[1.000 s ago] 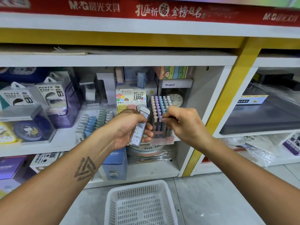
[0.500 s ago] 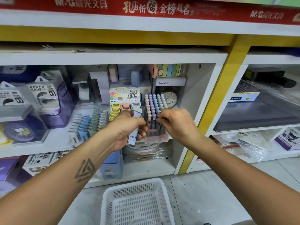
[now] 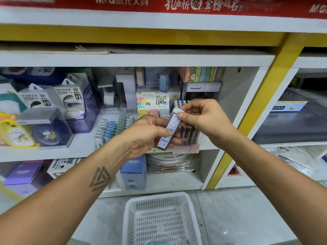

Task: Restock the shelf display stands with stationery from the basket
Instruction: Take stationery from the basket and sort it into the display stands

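Observation:
My left hand point(image 3: 145, 137) grips the lower part of a slim pencil-lead case point(image 3: 169, 132) with a white cap and a pale printed label. My right hand point(image 3: 203, 117) pinches the case's top end between thumb and fingers. Both hands hover in front of the middle shelf. Behind them stands a lead-refill display stand point(image 3: 153, 105) with yellow, pink and grey cases, and a clear pen stand point(image 3: 187, 133) with pastel pens, partly hidden by my right hand. The white slotted basket point(image 3: 161, 216) sits on the floor below my arms.
Power bank boxes point(image 3: 70, 99) and a clear box with a clock point(image 3: 47, 129) fill the shelf's left side. Rows of small pastel correction tapes point(image 3: 113, 126) lie left of the stands. A yellow upright point(image 3: 261, 96) divides the shelving; the right bay holds a dark tray point(image 3: 297, 124).
My right hand has left the pen stand and taken hold of the top of the lead case, which my left hand has kept holding. The view has shifted slightly.

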The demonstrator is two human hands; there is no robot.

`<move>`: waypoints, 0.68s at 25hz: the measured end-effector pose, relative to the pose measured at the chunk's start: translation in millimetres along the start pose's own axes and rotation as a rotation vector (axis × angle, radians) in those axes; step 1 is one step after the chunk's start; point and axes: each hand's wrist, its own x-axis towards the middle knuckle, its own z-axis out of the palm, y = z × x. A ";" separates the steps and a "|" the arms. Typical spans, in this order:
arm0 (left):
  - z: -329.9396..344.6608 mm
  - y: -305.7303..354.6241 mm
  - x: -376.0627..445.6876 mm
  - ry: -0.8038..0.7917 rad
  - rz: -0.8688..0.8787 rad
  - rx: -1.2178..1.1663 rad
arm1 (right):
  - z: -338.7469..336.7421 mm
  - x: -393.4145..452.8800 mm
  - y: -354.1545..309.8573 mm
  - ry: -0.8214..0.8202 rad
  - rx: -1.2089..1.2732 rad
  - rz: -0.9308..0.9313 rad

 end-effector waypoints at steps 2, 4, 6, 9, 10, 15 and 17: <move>-13.0 2.0 0.0 0.095 0.010 0.162 | -1.3 5.1 -4.9 0.075 0.008 -0.021; -29.7 2.9 3.8 0.332 0.088 0.344 | -4.5 11.9 -7.9 0.154 -0.016 -0.076; -48.3 2.6 7.7 0.565 0.254 0.625 | -4.1 18.1 -8.2 0.190 -0.117 -0.163; -65.4 -7.1 4.9 0.540 0.374 1.087 | 6.8 20.3 -2.3 0.156 -0.381 -0.324; -67.8 -12.4 4.4 0.476 0.394 1.196 | 12.9 19.4 0.8 0.120 -0.434 -0.364; -69.4 -27.0 2.1 0.323 0.424 1.425 | 28.9 23.3 14.4 -0.010 -0.716 -0.511; -70.6 -27.0 1.5 0.303 0.399 1.454 | 25.6 26.3 15.2 -0.012 -0.790 -0.540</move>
